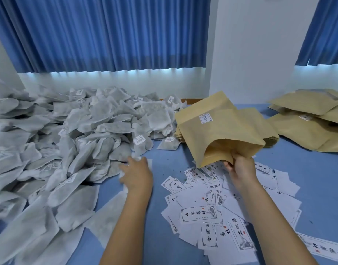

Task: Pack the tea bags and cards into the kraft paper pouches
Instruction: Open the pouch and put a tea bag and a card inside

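So the right hand [240, 169] has the tan kraft paper pouch [221, 131] pinched at the edge of its mouth, fingers curled round the paper. It's held up off the blue table top [317, 169] with the opening puffed wide and facing back toward the person. There's a little white label [206, 118] on its front. The pouch hangs right above the messy spread of white printed cards with black calligraphy [202, 213], and just in front of a flat stack of more kraft pouches [271, 140]. The left hand [136, 174] is palm down at the near edge of the huge heap of greyish-white mesh tea bags [78, 131], fingertips on or right by one bag. It's blurry though, so honestly I can't tell if it's actually got hold of anything. Over on the far right is a pile of other kraft pouches [307, 119] lying on each other. Blue pleated curtains [107, 31] and a white wall [250, 44] sit behind it all.
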`<action>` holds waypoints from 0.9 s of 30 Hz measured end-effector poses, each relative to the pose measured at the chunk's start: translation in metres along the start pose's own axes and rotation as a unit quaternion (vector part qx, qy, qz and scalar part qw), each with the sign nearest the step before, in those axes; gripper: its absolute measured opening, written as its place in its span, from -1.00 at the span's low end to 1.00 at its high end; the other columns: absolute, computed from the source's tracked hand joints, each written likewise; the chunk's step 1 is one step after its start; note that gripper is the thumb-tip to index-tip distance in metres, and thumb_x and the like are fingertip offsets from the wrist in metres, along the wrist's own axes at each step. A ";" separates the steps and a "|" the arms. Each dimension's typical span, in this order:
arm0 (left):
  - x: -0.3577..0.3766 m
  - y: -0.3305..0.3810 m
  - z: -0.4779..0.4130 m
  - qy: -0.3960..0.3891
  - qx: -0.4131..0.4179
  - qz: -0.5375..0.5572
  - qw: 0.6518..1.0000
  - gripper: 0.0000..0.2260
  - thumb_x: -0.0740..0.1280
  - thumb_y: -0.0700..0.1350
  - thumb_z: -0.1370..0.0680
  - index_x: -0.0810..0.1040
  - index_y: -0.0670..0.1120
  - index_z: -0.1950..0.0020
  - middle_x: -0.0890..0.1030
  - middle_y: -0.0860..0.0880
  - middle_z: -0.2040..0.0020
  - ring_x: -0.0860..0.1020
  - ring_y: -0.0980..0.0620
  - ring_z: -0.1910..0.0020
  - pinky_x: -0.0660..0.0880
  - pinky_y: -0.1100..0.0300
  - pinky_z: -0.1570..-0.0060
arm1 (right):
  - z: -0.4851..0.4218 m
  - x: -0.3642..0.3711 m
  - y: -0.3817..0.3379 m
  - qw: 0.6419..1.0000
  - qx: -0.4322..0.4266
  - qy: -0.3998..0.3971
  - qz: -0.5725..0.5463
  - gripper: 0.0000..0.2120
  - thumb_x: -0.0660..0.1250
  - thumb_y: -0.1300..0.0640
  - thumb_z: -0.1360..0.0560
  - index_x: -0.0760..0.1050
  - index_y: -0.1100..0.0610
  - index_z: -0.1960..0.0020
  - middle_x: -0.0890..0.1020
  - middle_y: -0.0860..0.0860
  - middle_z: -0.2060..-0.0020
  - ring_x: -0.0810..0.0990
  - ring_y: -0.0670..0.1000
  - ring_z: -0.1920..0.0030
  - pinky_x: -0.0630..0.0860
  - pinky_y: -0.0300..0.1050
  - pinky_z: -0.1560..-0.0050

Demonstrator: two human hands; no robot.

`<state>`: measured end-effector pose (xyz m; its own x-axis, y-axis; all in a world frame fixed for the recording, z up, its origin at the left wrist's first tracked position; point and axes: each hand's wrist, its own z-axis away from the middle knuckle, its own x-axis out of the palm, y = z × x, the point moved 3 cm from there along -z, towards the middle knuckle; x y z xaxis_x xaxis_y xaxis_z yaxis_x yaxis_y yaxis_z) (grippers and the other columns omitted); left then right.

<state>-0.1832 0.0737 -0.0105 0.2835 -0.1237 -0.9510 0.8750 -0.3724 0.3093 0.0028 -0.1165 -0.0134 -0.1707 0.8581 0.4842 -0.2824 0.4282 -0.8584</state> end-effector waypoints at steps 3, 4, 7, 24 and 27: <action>-0.006 0.013 0.006 0.064 0.132 0.057 0.988 -0.79 0.30 -0.17 -0.53 0.51 -0.04 -0.16 0.31 -0.11 -0.28 0.28 -0.19 -0.19 0.50 0.02 0.04 | -0.001 -0.001 0.000 1.000 0.009 0.008 -0.007 -0.81 0.19 0.33 -0.58 0.44 0.09 0.12 0.52 0.03 0.18 0.48 -0.01 0.25 0.47 -0.33 0.51; -0.011 0.015 0.010 0.098 0.155 0.050 0.982 -0.81 0.31 -0.16 -0.52 0.52 -0.04 -0.13 0.32 -0.10 -0.27 0.29 -0.18 -0.17 0.49 0.04 0.08 | -0.001 -0.002 0.001 1.000 0.013 0.009 -0.008 -0.82 0.20 0.33 -0.58 0.44 0.10 0.12 0.52 0.03 0.17 0.48 -0.01 0.24 0.47 -0.33 0.50; -0.029 0.013 0.018 0.152 0.146 -0.024 0.977 -0.79 0.31 -0.15 -0.52 0.51 0.00 -0.15 0.30 -0.08 -0.29 0.26 -0.18 -0.22 0.49 0.00 0.04 | -0.003 -0.003 0.002 1.000 0.019 0.008 -0.012 -0.83 0.20 0.33 -0.58 0.45 0.11 0.11 0.53 0.04 0.17 0.49 0.00 0.23 0.48 -0.33 0.49; -0.029 -0.035 0.025 -0.145 0.133 -0.122 0.973 -0.50 0.33 0.05 -0.45 0.30 0.07 -0.36 0.31 -0.09 -0.28 0.38 -0.16 -0.28 0.41 0.03 -0.16 | -0.004 -0.001 0.007 1.000 0.017 0.002 -0.006 -0.85 0.19 0.31 -0.60 0.44 0.13 0.09 0.53 0.07 0.17 0.52 0.03 0.30 0.52 -0.29 0.46; -0.035 0.007 0.049 -0.102 0.273 0.004 0.957 -0.57 0.38 0.06 -0.40 0.42 0.10 -0.25 0.39 0.02 -0.02 0.46 -0.06 -0.10 0.43 0.15 0.04 | 0.002 0.006 0.010 1.000 0.009 -0.001 0.023 -0.84 0.18 0.30 -0.60 0.43 0.12 0.11 0.52 0.02 0.22 0.51 0.00 0.32 0.58 -0.22 0.32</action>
<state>-0.2062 0.0306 0.0255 0.1588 -0.2845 -0.9454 0.5217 -0.7888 0.3250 -0.0031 -0.1071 -0.0189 -0.1856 0.8761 0.4450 -0.2903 0.3837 -0.8766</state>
